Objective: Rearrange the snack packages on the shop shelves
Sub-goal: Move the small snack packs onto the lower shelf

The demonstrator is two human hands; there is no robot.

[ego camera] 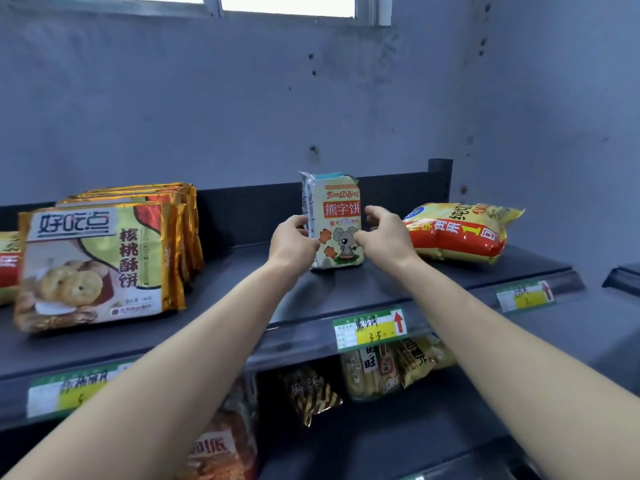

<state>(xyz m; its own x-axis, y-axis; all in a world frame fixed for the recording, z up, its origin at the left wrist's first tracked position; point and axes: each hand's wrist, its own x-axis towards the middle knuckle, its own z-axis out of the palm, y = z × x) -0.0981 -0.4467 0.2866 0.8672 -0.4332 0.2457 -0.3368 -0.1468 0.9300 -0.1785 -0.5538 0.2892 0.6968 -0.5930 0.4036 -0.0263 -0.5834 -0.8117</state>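
Both hands on the biscuit pack (337, 223), mid top shelf (381, 282), standing upright on its short end. Left hand (293, 242) pinches its left edge, right hand (384, 233) curls round the right edge. 2-sided grip looks like steadying, since a pack this narrow would tip easily. Face turned out, above the price tag (370, 329), probably its slot. Pack: pale plastic wrap, grey cartoon mouse, red label band. Row of gold cookie packs (104, 258) to its left, yellow-red bag (460, 232) lying flat to its right.

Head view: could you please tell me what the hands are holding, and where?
The upright pale-green plastic biscuit packet with a cartoon animal: left hand grips its left edge, right hand its right edge.
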